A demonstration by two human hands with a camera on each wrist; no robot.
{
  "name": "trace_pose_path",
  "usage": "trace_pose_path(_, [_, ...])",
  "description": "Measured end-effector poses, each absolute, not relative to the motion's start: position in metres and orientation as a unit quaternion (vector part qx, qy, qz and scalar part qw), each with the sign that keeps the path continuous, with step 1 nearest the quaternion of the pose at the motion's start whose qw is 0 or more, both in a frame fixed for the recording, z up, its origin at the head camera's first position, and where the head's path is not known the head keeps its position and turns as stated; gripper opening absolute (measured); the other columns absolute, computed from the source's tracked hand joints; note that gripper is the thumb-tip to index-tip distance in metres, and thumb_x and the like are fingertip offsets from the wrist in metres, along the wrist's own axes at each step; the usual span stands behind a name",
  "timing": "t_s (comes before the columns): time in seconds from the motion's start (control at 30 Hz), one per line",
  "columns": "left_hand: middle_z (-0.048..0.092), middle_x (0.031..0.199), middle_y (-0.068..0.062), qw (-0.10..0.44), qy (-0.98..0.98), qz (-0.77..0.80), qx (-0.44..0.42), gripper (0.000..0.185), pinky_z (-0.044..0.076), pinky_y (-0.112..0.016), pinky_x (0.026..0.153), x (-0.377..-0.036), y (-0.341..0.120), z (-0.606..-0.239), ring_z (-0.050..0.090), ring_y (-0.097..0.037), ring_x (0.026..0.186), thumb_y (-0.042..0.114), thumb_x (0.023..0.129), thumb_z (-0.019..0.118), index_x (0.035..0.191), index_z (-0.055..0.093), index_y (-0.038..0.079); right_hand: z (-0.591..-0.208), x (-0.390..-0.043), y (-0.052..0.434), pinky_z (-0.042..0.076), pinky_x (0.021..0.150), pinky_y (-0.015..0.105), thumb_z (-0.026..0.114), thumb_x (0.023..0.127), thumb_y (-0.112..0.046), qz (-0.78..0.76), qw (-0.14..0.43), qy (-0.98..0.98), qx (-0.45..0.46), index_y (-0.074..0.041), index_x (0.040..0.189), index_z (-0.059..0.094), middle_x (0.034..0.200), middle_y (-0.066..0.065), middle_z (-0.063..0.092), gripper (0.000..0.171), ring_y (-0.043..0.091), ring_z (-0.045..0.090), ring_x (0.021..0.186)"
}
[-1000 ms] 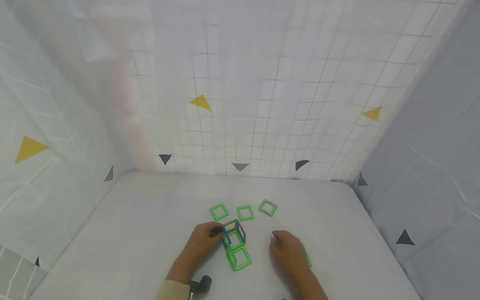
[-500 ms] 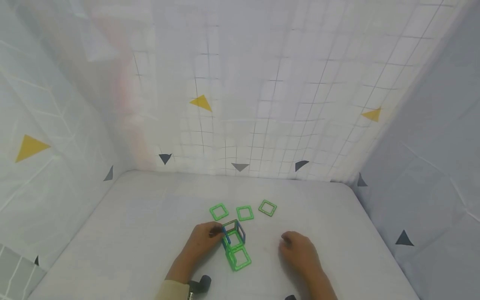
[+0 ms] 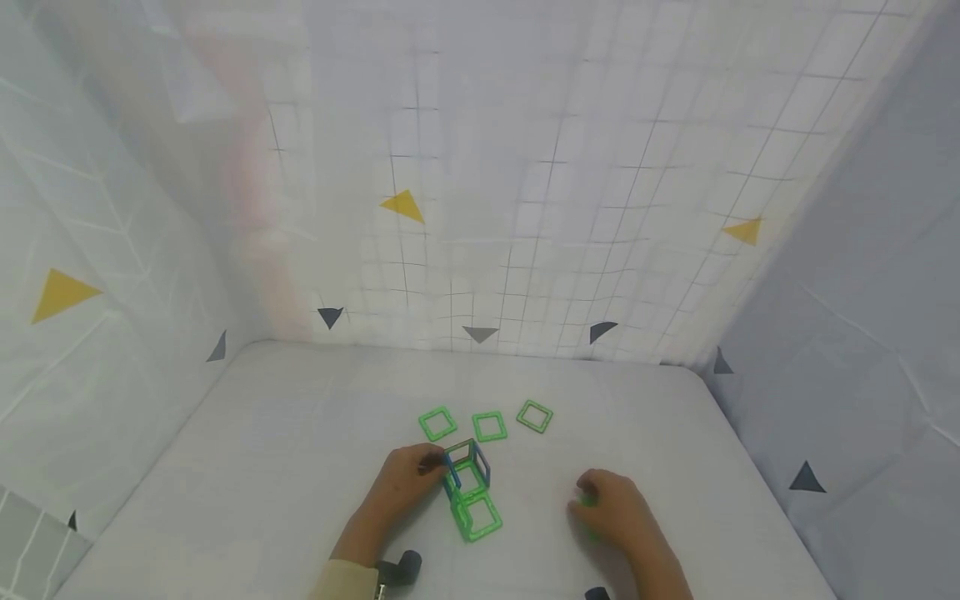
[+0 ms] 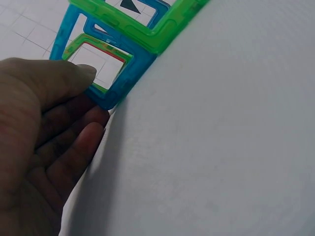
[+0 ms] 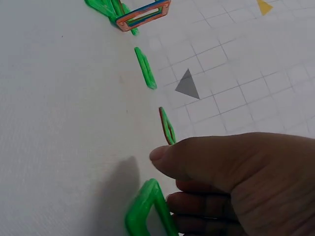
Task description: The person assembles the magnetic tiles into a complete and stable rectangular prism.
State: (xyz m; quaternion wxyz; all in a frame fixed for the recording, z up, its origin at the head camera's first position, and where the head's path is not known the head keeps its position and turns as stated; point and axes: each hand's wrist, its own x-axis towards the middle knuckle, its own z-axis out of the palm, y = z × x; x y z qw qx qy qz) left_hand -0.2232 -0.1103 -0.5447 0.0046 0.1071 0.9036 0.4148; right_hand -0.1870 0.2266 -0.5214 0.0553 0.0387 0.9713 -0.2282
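Observation:
A small open frame of blue and green square magnetic tiles (image 3: pixel 468 479) stands on the white table (image 3: pixel 300 433). My left hand (image 3: pixel 435 468) holds its left side. In the left wrist view the left hand (image 4: pixel 96 101) pinches the corner of a blue tile (image 4: pixel 120 83), thumb above and fingers below, with a green tile (image 4: pixel 147 29) joined behind it. To the right, my right hand (image 3: pixel 585 497) curls over a loose green square tile (image 3: pixel 589 501). In the right wrist view the right hand (image 5: pixel 162 179) grips that green tile (image 5: pixel 145 214) at its edge as it lies on the table.
Three loose green square tiles (image 3: pixel 437 423) (image 3: pixel 490 426) (image 3: pixel 535 416) lie in a row behind the frame; two of these tiles (image 5: pixel 146 68) (image 5: pixel 167 125) show edge-on in the right wrist view. White patterned cloth walls (image 3: pixel 480 250) close in the table at the back and both sides.
My right hand moved right and toward the near edge, away from the frame, and closed on a loose green tile. The left hand and the frame stayed put.

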Motion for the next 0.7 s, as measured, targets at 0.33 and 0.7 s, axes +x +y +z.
trace_pose_path(0.33, [0.073, 0.108, 0.007, 0.01, 0.905, 0.414, 0.099, 0.023, 0.059, -0.033, 0.09, -0.223, -0.109, -0.543, 0.068, -0.012, 0.103, 0.024, 0.089, 0.074, 0.111, 0.072, 0.019, -0.511, -0.179, 0.236, 0.05, 0.096, 0.059, 0.089, 0.067, -0.026, -0.225, 0.093, 0.969, 0.046, -0.005, 0.113, 0.069, 0.11, 0.011, 0.07, 0.054, 0.036, 0.064, 0.106])
trace_pose_path(0.7, [0.073, 0.109, 0.007, 0.012, 0.907, 0.409, 0.098, 0.024, 0.059, -0.033, 0.09, -0.221, -0.109, -0.542, 0.068, -0.012, 0.104, 0.025, 0.09, 0.073, 0.112, 0.071, 0.018, -0.505, -0.169, 0.249, 0.043, 0.104, 0.063, 0.092, 0.06, -0.027, -0.228, 0.112, 0.966, 0.04, -0.002, 0.121, 0.064, 0.124, 0.017, 0.065, 0.072, 0.043, 0.057, 0.119])
